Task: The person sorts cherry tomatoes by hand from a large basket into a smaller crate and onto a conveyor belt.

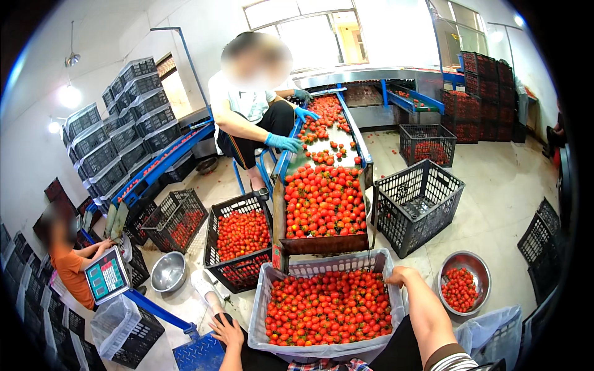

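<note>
Tomato crate (266,297), pale grey, sits right in front of the person, heaped w/ small red tomatoes (328,309), just under the end of the sorting chute (323,201). Going left to right: scale w/ green display (106,276) at far left, steel bowl (168,271) on the floor, black crate (240,238) of tomatoes beside the chute. Left hand (228,332) low, fingers spread flat on the knee, holding nothing. Crate centre. Right hand (401,276) on the crate's right rim, fingers curled over the edge, gripping it. Further right, steel bowl of tomatoes (463,283). Behind, a co-worker in blue gloves (283,142) picks along the chute.
</note>
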`<state>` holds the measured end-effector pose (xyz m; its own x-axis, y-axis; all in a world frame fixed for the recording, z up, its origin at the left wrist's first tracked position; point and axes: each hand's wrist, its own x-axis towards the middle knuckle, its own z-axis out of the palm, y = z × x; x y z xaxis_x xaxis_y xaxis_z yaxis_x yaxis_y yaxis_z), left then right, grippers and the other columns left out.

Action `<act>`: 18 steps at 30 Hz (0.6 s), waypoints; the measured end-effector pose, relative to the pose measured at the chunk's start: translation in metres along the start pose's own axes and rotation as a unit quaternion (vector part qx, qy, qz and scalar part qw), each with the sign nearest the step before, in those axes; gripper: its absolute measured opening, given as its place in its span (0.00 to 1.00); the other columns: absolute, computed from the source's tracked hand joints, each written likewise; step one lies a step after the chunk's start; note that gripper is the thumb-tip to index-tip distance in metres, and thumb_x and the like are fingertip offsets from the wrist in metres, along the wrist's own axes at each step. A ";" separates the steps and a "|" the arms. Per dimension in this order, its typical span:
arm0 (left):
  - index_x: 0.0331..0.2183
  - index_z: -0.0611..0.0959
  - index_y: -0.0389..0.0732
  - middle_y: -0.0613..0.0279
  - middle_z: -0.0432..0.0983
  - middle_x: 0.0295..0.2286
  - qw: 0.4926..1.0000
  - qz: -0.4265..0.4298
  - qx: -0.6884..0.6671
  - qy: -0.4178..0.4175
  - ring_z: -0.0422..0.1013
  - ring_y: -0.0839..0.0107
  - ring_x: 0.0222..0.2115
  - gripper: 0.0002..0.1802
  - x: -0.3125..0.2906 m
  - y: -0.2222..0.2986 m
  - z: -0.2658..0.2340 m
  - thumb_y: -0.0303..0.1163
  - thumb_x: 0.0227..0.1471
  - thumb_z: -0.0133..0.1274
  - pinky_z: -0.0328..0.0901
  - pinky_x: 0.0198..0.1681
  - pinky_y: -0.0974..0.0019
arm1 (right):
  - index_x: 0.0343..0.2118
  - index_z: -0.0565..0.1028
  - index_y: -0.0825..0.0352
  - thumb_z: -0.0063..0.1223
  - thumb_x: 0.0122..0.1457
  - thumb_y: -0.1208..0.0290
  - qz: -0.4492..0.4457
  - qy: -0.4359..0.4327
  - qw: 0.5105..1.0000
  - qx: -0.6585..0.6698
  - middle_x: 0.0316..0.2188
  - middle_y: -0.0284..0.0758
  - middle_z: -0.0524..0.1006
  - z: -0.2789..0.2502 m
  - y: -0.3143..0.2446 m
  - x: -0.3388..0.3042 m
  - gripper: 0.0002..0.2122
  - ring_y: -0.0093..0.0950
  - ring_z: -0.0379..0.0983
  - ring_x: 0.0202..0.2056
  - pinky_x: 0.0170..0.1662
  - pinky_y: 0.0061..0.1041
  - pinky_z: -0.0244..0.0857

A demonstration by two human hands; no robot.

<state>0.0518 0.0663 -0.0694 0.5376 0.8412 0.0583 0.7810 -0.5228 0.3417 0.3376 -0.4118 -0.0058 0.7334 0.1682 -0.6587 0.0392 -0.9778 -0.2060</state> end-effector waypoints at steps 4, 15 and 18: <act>0.58 0.56 0.48 0.51 0.41 0.60 0.995 0.071 0.026 0.073 0.39 0.46 0.59 0.35 -0.002 0.010 -0.009 0.43 0.50 0.46 0.37 0.56 0.36 | 0.32 0.78 0.71 0.51 0.49 0.49 0.006 -0.005 1.000 -0.006 0.28 0.42 0.78 0.000 0.004 -0.005 0.24 0.34 0.76 0.29 0.35 0.32 0.68; 0.39 0.80 0.38 0.45 0.75 0.33 0.843 0.207 0.312 0.386 0.72 0.49 0.33 0.23 0.079 -0.085 0.074 0.45 0.54 0.40 0.67 0.34 0.52 | 0.24 0.78 0.68 0.45 0.51 0.47 -0.100 0.069 0.992 -0.018 0.22 0.40 0.77 -0.012 -0.024 -0.015 0.24 0.35 0.72 0.25 0.33 0.36 0.65; 0.49 0.70 0.33 0.35 0.64 0.47 0.761 0.195 0.471 0.402 0.62 0.41 0.48 0.31 0.055 -0.062 0.068 0.50 0.57 0.35 0.62 0.41 0.41 | 0.25 0.78 0.69 0.48 0.50 0.48 -0.079 0.079 0.993 -0.027 0.25 0.42 0.78 0.011 0.003 -0.003 0.23 0.38 0.74 0.29 0.36 0.36 0.66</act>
<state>0.0543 0.1361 -0.1509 0.7136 0.2117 0.6679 0.6976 -0.3022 -0.6496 0.3283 -0.4134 -0.0125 0.8124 0.3024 -0.4985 0.1956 -0.9468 -0.2557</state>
